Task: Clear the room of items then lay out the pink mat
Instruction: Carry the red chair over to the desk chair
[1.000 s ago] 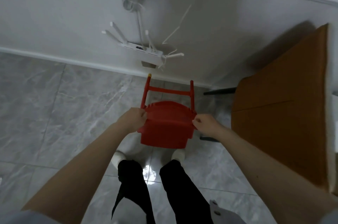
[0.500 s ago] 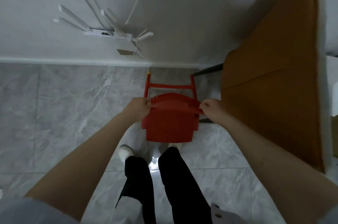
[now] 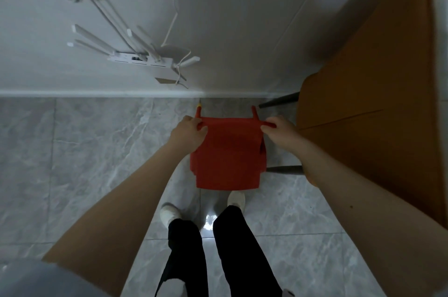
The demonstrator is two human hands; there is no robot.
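Left hand [image 3: 189, 132]: clenched on the left corner of the red chair [image 3: 228, 153].
Chair: small, red plastic, plain seat — directly ahead between both hands, its width running hand to hand, near the wall [image 3: 242, 29] beside the wooden table [image 3: 375, 114].
Right hand [image 3: 281, 132]: gripping the right corner — equally near.
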